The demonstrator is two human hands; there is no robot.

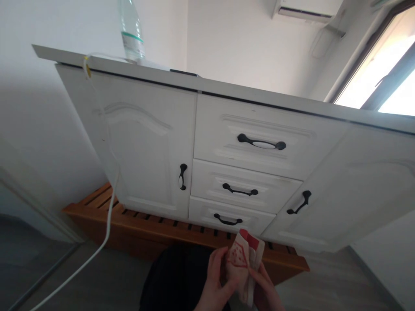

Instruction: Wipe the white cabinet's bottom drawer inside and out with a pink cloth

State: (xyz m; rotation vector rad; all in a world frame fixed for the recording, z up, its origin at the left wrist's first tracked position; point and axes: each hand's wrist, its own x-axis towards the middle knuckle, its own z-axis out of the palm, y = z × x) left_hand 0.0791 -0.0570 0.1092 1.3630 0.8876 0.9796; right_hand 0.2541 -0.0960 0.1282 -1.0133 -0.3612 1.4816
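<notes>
Low in the view, the left hand and the right hand meet around a small cream fabric pouch with red printed pattern and red lining, which stands roughly upright between them. The left hand is closed on the pouch's near side, thumb laid across the patterned face and fingers curled behind it; the right hand pinches the opposite edge with fingers drawn narrow, though how far they wrap behind the cloth cannot be told. The pouch's open red top points up and away from both hands. Just beyond the hands runs a slatted orange-brown wooden platform, and on it stands a white cabinet with black metal handles; its lowest drawer sits directly above the pouch, near but apart from it. Far up and to the left of the left hand, a clear plastic bottle with a green-banded label stands on the cabinet top. A white cable hangs from that top edge and trails down well to the left of the left hand. Below the left hand lies dark clothing
</notes>
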